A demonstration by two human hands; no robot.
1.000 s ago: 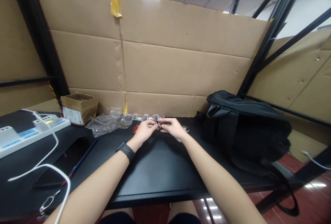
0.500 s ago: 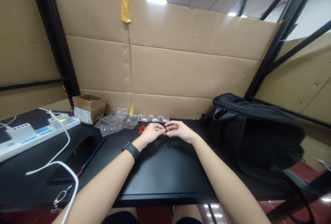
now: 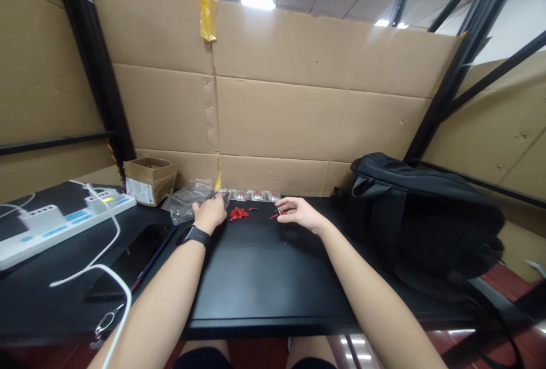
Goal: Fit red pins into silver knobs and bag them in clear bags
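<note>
My left hand [image 3: 211, 214], with a dark watch on its wrist, reaches over the right side of the crumpled clear plastic bags [image 3: 182, 204]. Its visible fingers are apart; I cannot tell whether their tips touch the plastic. On the black table beside it lies a pile of small red stick-like pieces [image 3: 239, 214], with one loose red piece [image 3: 253, 208] to the right. My right hand [image 3: 300, 213] is closed in a pinch on a small thin red piece [image 3: 273, 216], with something white or shiny at the fingertips, too small to name.
A row of small clear packets [image 3: 256, 195] lies along the cardboard wall. An open cardboard box [image 3: 151, 180], a power strip [image 3: 72, 224] with white cables and a dark phone [image 3: 132, 261] are on the left. A black bag [image 3: 426, 215] fills the right.
My hands were together at the small piece. My left hand has let go and moved left to the plastic bags, uncovering the red pile; my right hand has stayed in place.
</note>
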